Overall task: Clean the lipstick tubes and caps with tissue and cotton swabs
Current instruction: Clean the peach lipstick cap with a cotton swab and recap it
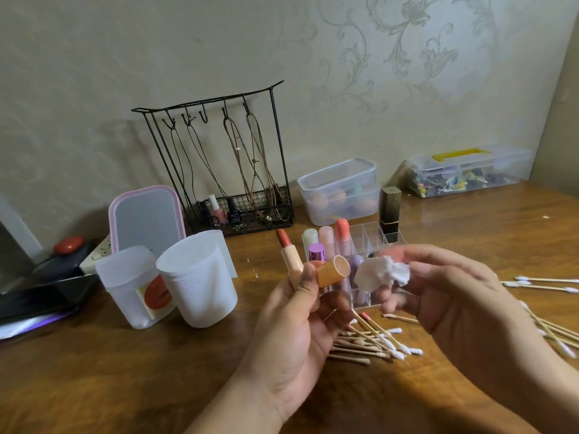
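- The left hand point(300, 311) is up over the wooden table point(125, 371), fingers curled round two things at once: an open lipstick tube point(289, 256) with its red bullet pointing up, and an orange cap point(333, 270) pinched beside it, open mouth facing right.
- The right hand point(451, 296) sits just right of that cap, fingertips closed on a crumpled white tissue point(387, 274); the tissue is close to the cap's mouth, and whether they touch I cannot tell.
- Right behind both hands stands the clear acrylic organizer point(369, 242), with several pastel lipsticks point(326, 236) upright in its compartments and a black-and-gold lipstick point(389, 211) at its far right corner.
- In front of the organizer, under the hands, lies a heap of cotton swabs point(372, 343), some tips stained pink; more swabs point(545, 285) are scattered well to the organizer's right.
- Left of the organizer: two white plastic cups point(197, 283), side by side, and a pink-rimmed mirror point(144, 217) behind them.
- Behind the organizer, against the wall: a black wire rack point(219, 158) hung with cords, and a clear lidded box point(340, 189).
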{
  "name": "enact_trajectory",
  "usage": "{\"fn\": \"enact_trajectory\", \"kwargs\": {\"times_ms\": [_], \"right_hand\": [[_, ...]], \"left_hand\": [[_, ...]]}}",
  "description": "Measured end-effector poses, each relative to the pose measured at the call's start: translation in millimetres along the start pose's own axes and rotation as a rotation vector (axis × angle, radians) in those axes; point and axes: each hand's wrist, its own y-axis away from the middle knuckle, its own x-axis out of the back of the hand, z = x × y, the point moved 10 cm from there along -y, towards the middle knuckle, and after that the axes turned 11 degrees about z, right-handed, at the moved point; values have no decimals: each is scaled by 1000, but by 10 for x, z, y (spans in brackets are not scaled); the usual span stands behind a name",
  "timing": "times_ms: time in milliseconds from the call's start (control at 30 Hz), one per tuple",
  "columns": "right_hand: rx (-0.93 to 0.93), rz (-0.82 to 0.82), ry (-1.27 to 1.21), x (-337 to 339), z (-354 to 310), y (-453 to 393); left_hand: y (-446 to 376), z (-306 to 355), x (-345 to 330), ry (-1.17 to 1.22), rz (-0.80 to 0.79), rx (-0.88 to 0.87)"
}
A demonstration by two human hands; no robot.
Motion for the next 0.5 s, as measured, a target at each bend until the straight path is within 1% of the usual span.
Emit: {"fn": "enact_trajectory", "kwargs": {"times_ms": [100, 167, 233, 367, 433, 500], "right_hand": [[72, 34, 127, 50, -55, -6], [100, 32, 159, 56, -71, -6], [122, 7, 160, 42, -84, -2], [97, -42, 77, 17, -110, 18], [142, -51, 149, 2, -149, 38], [215, -41, 275, -28, -177, 64]], "left_hand": [[6, 18, 4, -27, 6, -22], [3, 33, 6, -46, 6, -43], [9, 55, -1, -81, 2, -67], [14, 69, -8, -102, 1, -76], [11, 67, 4, -133, 5, -93], [18, 80, -5, -181, -8, -132]]}}
